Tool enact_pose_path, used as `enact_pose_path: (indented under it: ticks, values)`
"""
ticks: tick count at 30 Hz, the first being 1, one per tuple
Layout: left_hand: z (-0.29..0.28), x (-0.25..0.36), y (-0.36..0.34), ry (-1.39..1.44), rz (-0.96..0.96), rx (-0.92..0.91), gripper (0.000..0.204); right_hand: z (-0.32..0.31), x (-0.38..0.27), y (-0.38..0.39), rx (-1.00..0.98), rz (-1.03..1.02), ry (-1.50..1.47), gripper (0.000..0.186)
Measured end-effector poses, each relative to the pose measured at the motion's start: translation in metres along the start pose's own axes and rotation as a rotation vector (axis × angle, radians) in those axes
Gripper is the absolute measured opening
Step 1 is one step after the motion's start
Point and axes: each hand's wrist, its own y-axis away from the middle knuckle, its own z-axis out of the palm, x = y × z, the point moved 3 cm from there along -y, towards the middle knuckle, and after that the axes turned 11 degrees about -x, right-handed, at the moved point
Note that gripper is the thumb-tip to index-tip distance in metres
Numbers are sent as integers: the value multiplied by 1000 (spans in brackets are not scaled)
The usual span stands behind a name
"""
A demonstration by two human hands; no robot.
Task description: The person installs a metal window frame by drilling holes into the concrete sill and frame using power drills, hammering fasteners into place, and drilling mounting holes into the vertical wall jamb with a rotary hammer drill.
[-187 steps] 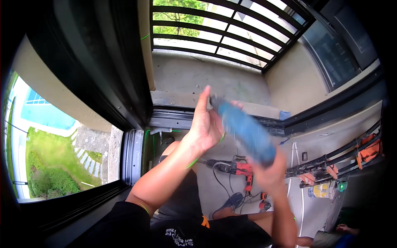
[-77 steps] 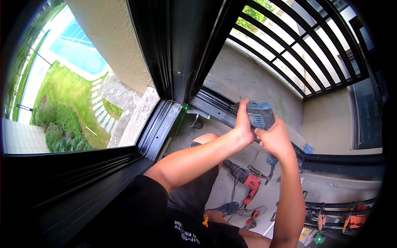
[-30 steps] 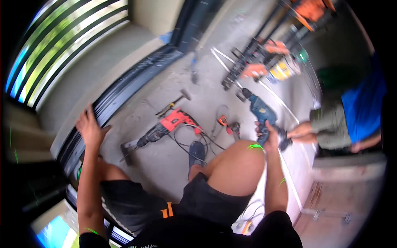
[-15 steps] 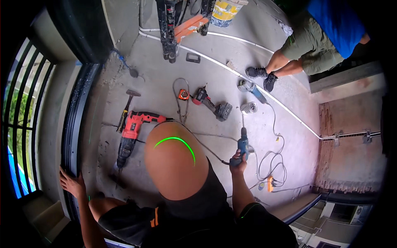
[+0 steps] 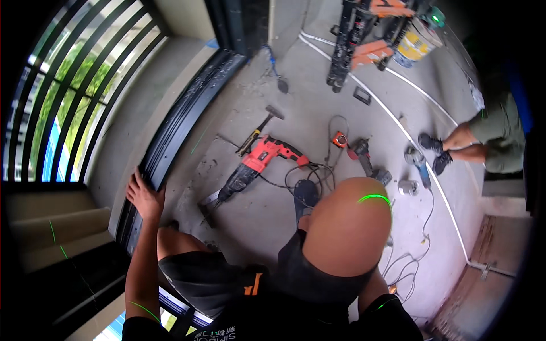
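My left hand [image 5: 145,195] rests on the black metal window frame [image 5: 181,120] at the left, its fingers stretched out over the edge. My right forearm [image 5: 372,291] runs behind my raised knee, which hides the right hand and anything in it. On the floor between my legs and the frame lies a red and black rotary hammer [image 5: 256,166], its bit end toward me. Right beyond it is a hammer [image 5: 260,129] with a yellow and black handle.
A tape measure [image 5: 339,139], a cordless drill [image 5: 367,159], an angle grinder [image 5: 418,165] and tangled cables [image 5: 405,273] lie on the floor. A ladder [image 5: 347,51] and a yellow bucket [image 5: 415,45] stand at the back. Another person [image 5: 478,142] is at the far right.
My view has swung left, so the floor tools sit farther right. The blue drill and my right hand have gone out of sight behind my knee. My left hand stays on the frame.
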Motion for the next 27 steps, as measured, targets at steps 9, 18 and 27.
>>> enact_pose_path:
  ticks: [9, 18, 27]
  values:
    - [-2, -4, 2, -1, -42, 1, 114, 310, -207, -59, -347, -563, 1000, 36]
    - [-4, 16, -7, 59, 38, 47, 116, 504, -124, -114, -838, -464, 1739, 68]
    - [-17, 70, 27, 307, 315, 55, 123, 576, -141, 27, -1028, -685, 1681, 34]
